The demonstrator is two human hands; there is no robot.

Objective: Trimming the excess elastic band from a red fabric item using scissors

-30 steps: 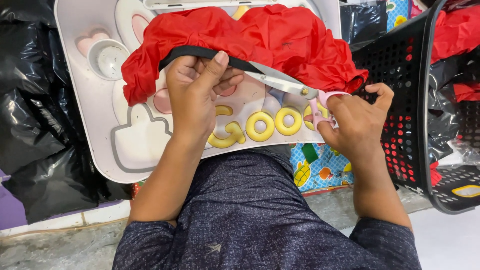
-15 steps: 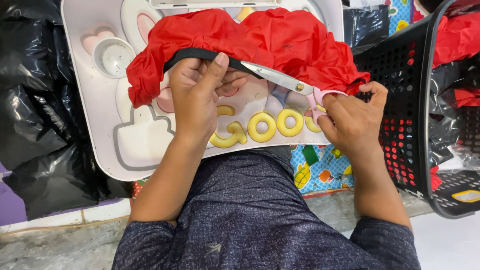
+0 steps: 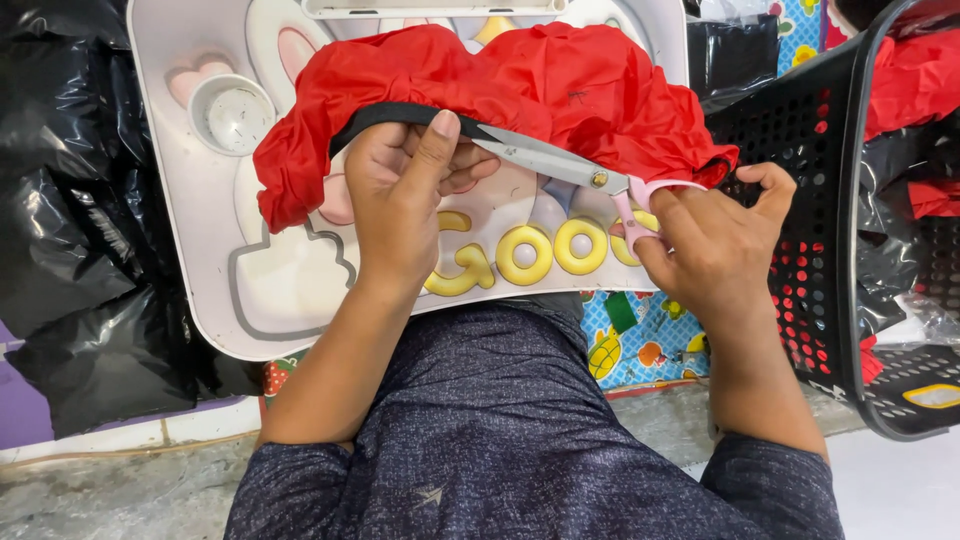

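A bunched red cloth (image 3: 520,90) with a black band (image 3: 385,115) along its near edge lies on a white lap tray (image 3: 290,300) printed with a cartoon figure and yellow letters. My left hand (image 3: 410,190) pinches the black band and the cloth's edge. My right hand (image 3: 715,245) holds pink-handled scissors (image 3: 570,165). Their blades look nearly closed and point left, with the tips at the band right beside my left thumb.
A black plastic basket (image 3: 820,250) holding red cloth stands at the right. Black plastic bags (image 3: 70,250) fill the left side. The tray has a round cup recess (image 3: 235,112) at its far left. A colourful patterned mat (image 3: 640,340) lies under the tray.
The scissors have slid left along the band toward my left thumb, and my right hand has followed them. My left hand keeps its grip.
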